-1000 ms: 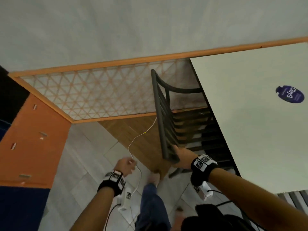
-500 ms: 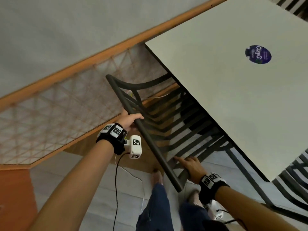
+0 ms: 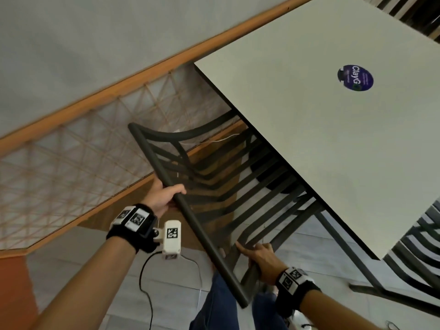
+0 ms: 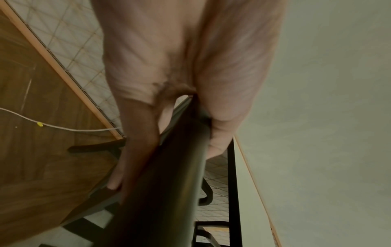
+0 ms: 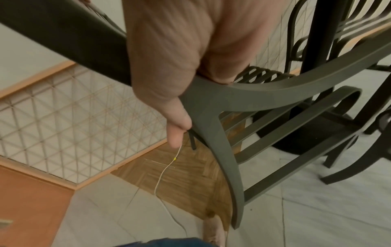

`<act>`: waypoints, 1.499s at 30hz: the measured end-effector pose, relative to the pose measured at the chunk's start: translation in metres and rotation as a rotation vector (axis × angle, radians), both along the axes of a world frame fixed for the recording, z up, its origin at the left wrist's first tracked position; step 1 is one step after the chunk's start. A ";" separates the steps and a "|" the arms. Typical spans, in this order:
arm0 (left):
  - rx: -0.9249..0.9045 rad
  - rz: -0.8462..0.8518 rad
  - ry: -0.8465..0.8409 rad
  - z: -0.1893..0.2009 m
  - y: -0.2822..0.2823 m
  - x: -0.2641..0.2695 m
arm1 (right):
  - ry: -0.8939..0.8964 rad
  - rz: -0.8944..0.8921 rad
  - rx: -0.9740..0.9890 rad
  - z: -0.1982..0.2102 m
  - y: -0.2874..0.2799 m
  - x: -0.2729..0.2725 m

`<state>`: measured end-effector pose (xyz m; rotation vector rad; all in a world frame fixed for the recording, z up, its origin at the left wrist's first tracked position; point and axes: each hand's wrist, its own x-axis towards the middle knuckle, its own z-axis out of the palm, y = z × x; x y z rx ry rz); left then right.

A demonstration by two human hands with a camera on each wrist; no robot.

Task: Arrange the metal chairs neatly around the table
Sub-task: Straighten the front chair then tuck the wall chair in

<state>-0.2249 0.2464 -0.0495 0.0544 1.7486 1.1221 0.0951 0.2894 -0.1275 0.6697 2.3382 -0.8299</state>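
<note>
A dark metal chair (image 3: 214, 184) with a slatted seat stands pushed partly under the pale square table (image 3: 309, 110). My left hand (image 3: 164, 195) grips the round top rail of the backrest (image 4: 169, 192) near its middle. My right hand (image 3: 259, 258) holds the backrest frame (image 5: 211, 93) at the near end, where the armrest joins, fingers curled round the bar. A second dark chair (image 3: 419, 244) shows at the table's right corner.
A rope lattice fence with an orange wooden frame (image 3: 95, 144) runs behind the chair. A white cord (image 5: 167, 168) lies on the wood and tile floor. The table's black pedestal (image 5: 321, 33) stands under the top. My legs (image 3: 219, 306) are just behind the chair.
My left hand has come up from beside my leg and taken the top rail. The right hand has stayed on the backrest's near end. The view has swung towards the table.
</note>
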 end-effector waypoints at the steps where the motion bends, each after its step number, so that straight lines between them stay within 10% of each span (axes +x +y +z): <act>1: 0.000 0.009 0.001 -0.001 -0.004 -0.003 | -0.011 0.008 -0.015 0.003 -0.003 -0.004; 45: 0.096 -0.022 -0.024 0.003 0.009 0.005 | 0.041 -0.006 -0.021 0.008 0.025 -0.002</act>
